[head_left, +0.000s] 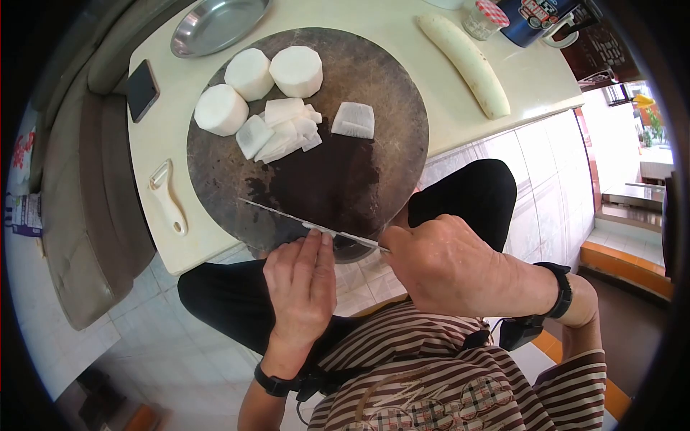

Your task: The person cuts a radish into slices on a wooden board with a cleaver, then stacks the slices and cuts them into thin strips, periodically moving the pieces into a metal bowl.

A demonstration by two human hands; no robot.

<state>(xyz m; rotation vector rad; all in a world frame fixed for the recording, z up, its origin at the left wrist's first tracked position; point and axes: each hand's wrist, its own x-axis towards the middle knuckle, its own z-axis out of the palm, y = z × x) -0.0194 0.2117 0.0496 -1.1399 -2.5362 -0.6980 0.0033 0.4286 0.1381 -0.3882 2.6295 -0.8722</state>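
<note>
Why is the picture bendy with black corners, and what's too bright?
Head view: probably a wide lens, which bows the left edge of the table and blackens corners; head view: the opening at right is washed out white; head view: the metal dish shines.

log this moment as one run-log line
right hand: holding knife | left hand: beside knife blade | round board: three white chunks, thinner cut pieces | table: peeler

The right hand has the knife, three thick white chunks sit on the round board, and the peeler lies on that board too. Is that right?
Not quite: the head view shows the peeler on the table, left of the round board. The rest holds: right hand on the knife, three thick white chunks on the board.
</note>
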